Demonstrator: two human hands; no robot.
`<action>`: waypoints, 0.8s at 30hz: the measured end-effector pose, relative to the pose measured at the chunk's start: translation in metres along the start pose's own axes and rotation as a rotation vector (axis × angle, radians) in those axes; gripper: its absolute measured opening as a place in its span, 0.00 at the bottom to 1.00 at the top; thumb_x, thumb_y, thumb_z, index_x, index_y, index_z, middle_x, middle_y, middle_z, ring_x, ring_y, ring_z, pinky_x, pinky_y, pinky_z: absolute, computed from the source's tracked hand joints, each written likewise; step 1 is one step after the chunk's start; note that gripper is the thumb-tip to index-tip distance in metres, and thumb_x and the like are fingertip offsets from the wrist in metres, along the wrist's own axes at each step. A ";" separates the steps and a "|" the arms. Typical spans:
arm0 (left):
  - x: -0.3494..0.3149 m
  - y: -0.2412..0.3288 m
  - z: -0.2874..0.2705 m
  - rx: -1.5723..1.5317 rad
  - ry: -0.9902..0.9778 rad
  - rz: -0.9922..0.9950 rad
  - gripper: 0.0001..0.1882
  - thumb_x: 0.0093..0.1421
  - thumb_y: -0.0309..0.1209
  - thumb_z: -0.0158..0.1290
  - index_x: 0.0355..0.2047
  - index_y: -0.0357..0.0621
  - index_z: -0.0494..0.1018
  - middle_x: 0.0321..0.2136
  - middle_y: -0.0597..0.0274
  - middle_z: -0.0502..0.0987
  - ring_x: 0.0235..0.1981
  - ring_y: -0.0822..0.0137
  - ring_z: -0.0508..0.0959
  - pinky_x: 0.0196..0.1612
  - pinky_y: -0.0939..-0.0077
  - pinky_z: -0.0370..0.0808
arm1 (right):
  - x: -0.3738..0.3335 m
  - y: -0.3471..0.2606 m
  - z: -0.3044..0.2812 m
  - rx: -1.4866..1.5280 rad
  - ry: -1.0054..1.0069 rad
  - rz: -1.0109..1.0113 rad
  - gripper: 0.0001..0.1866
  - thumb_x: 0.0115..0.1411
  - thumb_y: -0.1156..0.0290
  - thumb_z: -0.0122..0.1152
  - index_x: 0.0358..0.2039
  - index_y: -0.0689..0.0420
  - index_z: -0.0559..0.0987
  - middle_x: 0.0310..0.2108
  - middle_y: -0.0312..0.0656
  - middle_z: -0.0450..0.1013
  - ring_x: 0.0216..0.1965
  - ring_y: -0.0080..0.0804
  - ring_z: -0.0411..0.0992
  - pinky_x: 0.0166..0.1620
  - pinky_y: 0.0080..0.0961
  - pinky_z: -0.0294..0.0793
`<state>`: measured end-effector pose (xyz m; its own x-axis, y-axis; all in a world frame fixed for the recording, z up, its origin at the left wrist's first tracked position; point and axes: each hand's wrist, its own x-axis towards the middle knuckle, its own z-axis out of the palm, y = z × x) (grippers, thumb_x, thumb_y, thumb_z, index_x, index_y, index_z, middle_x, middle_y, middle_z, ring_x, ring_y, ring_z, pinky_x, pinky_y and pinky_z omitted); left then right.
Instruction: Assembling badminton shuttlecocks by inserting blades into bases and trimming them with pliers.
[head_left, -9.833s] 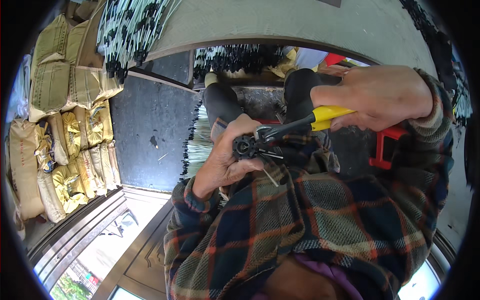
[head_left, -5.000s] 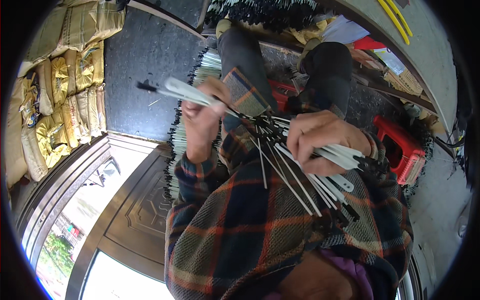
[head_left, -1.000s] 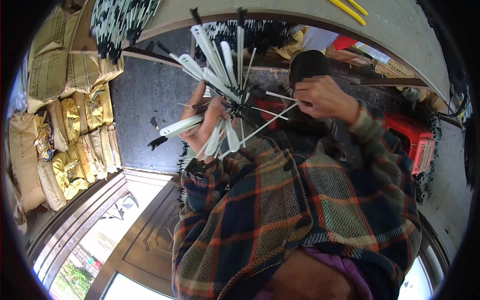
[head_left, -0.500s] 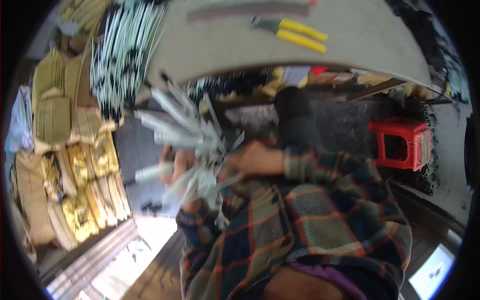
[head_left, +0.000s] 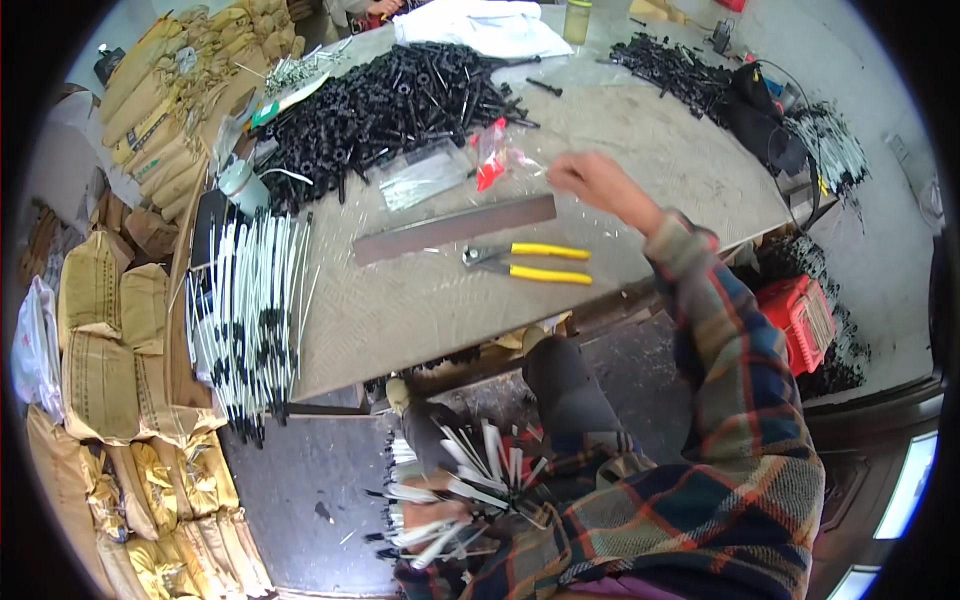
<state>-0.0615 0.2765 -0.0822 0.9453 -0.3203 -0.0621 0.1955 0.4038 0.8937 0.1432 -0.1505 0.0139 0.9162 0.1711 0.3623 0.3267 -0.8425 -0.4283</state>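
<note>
Low in my lap, my left hand (head_left: pixel 436 512) is closed round a bundle of thin white strips (head_left: pixel 480 480) with dark ends, which fan out in several directions. My right hand (head_left: pixel 598 185) is stretched out over the table, its fingers curled inward; whatever they may hold is hidden. Just left of it lies a small clear and red plastic bag (head_left: pixel 490 160). Nearer me on the tabletop are yellow-handled cutting pliers (head_left: pixel 530 263) and a long brown flat bar (head_left: pixel 455 228). A clear bag of thin white pieces (head_left: pixel 422 175) lies behind the bar.
A large heap of black plastic parts (head_left: pixel 390 110) covers the table's far left. White strips with black ends (head_left: pixel 250 320) hang over its left edge. Brown packages (head_left: pixel 100 300) are stacked at left, a red stool (head_left: pixel 800 320) stands at right, and another person's hand (head_left: pixel 384 8) shows at the far edge.
My right hand has left the bundle and reached forward over the table. My left hand still holds the strips in my lap. The view has tilted up, showing more of the table.
</note>
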 end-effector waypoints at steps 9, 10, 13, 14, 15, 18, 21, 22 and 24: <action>0.063 -0.001 -0.011 -0.012 -0.144 0.058 0.15 0.41 0.29 0.62 0.27 0.32 0.73 0.21 0.49 0.73 0.20 0.61 0.73 0.23 0.74 0.71 | 0.132 0.117 0.061 -0.710 0.207 0.248 0.06 0.49 0.67 0.53 0.22 0.52 0.76 0.26 0.42 0.74 0.33 0.42 0.74 0.34 0.37 0.71; 0.067 -0.001 -0.012 -0.011 -0.164 0.051 0.15 0.41 0.29 0.62 0.27 0.32 0.73 0.22 0.49 0.73 0.20 0.61 0.73 0.23 0.74 0.71 | 0.134 0.123 0.060 -0.765 0.113 0.326 0.05 0.48 0.66 0.54 0.23 0.52 0.77 0.26 0.42 0.74 0.35 0.41 0.73 0.35 0.37 0.71; 0.042 -0.002 -0.022 -0.012 -0.143 0.031 0.15 0.41 0.29 0.62 0.28 0.33 0.73 0.23 0.49 0.73 0.21 0.61 0.73 0.24 0.74 0.71 | 0.128 0.076 0.052 -0.858 -0.116 0.079 0.07 0.45 0.66 0.55 0.25 0.53 0.77 0.27 0.43 0.75 0.31 0.40 0.74 0.31 0.37 0.72; 0.044 -0.003 -0.017 -0.022 -0.186 0.014 0.15 0.41 0.29 0.62 0.28 0.33 0.73 0.23 0.49 0.73 0.22 0.61 0.73 0.24 0.74 0.71 | 0.115 0.082 0.033 -0.875 -0.119 0.106 0.07 0.45 0.66 0.55 0.25 0.53 0.77 0.27 0.43 0.75 0.31 0.40 0.74 0.31 0.37 0.72; 0.045 -0.006 -0.014 -0.031 -0.227 -0.005 0.15 0.41 0.29 0.62 0.29 0.33 0.73 0.24 0.49 0.73 0.22 0.61 0.73 0.24 0.74 0.71 | 0.103 0.085 0.015 -0.875 -0.171 0.151 0.07 0.43 0.67 0.56 0.24 0.54 0.77 0.27 0.43 0.74 0.31 0.41 0.74 0.31 0.36 0.72; 0.027 -0.013 -0.011 -0.056 -0.287 -0.028 0.16 0.41 0.29 0.62 0.30 0.34 0.74 0.25 0.49 0.73 0.23 0.61 0.73 0.25 0.75 0.71 | 0.084 0.082 -0.001 -0.864 -0.194 0.201 0.08 0.42 0.69 0.55 0.25 0.55 0.76 0.27 0.44 0.74 0.31 0.43 0.74 0.31 0.36 0.72; 0.000 -0.016 -0.005 -0.070 -0.326 -0.042 0.16 0.41 0.29 0.62 0.31 0.35 0.74 0.26 0.49 0.73 0.24 0.61 0.73 0.26 0.75 0.71 | 0.064 0.082 -0.004 -0.784 -0.054 0.197 0.09 0.44 0.70 0.53 0.27 0.57 0.75 0.27 0.45 0.74 0.31 0.46 0.73 0.32 0.38 0.72; -0.006 -0.015 -0.003 -0.071 -0.346 -0.050 0.16 0.41 0.29 0.62 0.31 0.35 0.74 0.26 0.49 0.73 0.25 0.61 0.73 0.27 0.75 0.71 | 0.055 0.085 -0.007 -0.714 0.057 0.187 0.10 0.45 0.70 0.53 0.29 0.58 0.73 0.27 0.46 0.73 0.31 0.48 0.72 0.33 0.39 0.71; -0.014 -0.008 0.006 -0.046 -0.310 -0.070 0.15 0.41 0.26 0.60 0.32 0.39 0.75 0.29 0.50 0.72 0.27 0.63 0.73 0.28 0.77 0.70 | 0.041 0.069 -0.006 -0.590 0.142 0.213 0.10 0.47 0.71 0.53 0.31 0.59 0.72 0.26 0.45 0.73 0.31 0.46 0.73 0.33 0.37 0.72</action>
<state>-0.0780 0.2731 -0.0859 0.8061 -0.5913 0.0222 0.2751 0.4079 0.8706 0.2020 -0.2046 0.0046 0.8941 -0.0666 0.4428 -0.0791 -0.9968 0.0097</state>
